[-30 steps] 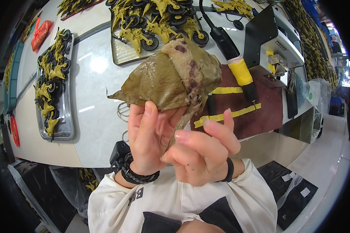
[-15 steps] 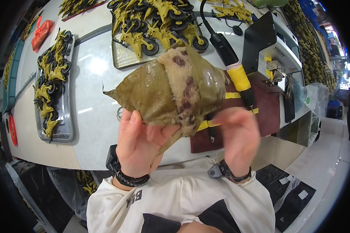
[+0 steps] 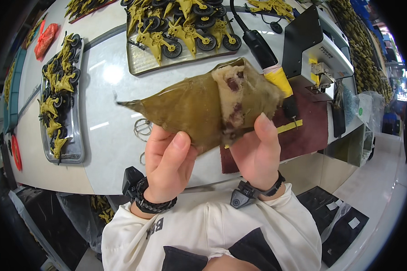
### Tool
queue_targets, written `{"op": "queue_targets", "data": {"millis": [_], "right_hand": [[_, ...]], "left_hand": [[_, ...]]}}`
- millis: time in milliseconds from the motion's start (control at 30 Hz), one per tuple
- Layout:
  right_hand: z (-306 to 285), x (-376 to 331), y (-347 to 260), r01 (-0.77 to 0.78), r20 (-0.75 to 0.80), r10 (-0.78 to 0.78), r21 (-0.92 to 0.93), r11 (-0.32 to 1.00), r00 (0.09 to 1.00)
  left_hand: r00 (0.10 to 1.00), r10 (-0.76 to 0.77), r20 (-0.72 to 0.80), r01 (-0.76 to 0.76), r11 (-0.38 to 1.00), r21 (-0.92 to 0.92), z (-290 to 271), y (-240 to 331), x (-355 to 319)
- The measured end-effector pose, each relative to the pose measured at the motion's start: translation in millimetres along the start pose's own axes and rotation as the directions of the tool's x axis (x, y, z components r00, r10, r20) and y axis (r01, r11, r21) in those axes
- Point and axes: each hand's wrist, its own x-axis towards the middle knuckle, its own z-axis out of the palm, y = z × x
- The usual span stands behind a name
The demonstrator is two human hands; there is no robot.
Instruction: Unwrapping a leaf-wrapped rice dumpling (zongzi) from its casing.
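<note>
- Your left hand [image 3: 167, 169] points up and away from you, palm toward the other hand, its wrist roughly straight above the black band [image 3: 154, 198].
- Your left thumb lies against the near face of the rice dumpling [image 3: 181, 106], the other fingers curled under and behind it, so the leaf is pinched between them.
- Your right hand [image 3: 257, 151] stands upright at the opposite end, leaning slightly inward, thumb raised against the leaf; its other fingers go behind the dumpling, and you cannot tell how they bend there.
- Both your forearms come up from white sleeves [image 3: 285, 212], hands level and apart, with the dumpling bridging them.
- The dumpling is up in front of you, above the white table [image 3: 113, 135], its long leaf tip pointing left and the bare, dark-spotted rice [image 3: 235, 97] facing you, nearer your right thumb.
- A loop of string [image 3: 143, 128] lies just beyond your left fingers; the dark red mat [image 3: 314, 131] lies beyond your right.
</note>
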Motion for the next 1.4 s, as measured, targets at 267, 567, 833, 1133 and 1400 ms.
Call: {"op": "queue_targets", "data": {"millis": [267,567,833,1133,1400], "right_hand": [[-6,-6,-8,0.202,-0.044,-0.209,-0.128,0.971,0.977],[0,-7,-11,0.253,-0.07,-0.256,-0.053,0.966,0.964],[4,-7,-9,0.308,-0.154,-0.303,0.011,0.951,0.941],[-4,-9,-8,0.245,-0.032,-0.253,-0.153,0.957,0.967],[-6,-11,-3,0.282,-0.277,-0.272,-0.004,0.959,0.922]], "left_hand": [[0.963,-0.034,0.268,-0.077,0.917,0.392,-27,4,9],[0.978,-0.149,0.144,0.074,0.9,0.429,-11,15,-1],[0.964,0.141,0.227,-0.24,0.829,0.506,-12,9,7],[0.948,-0.093,0.304,-0.172,0.656,0.735,-8,19,8],[0.964,0.162,0.213,-0.257,0.775,0.577,-8,10,9]]}}
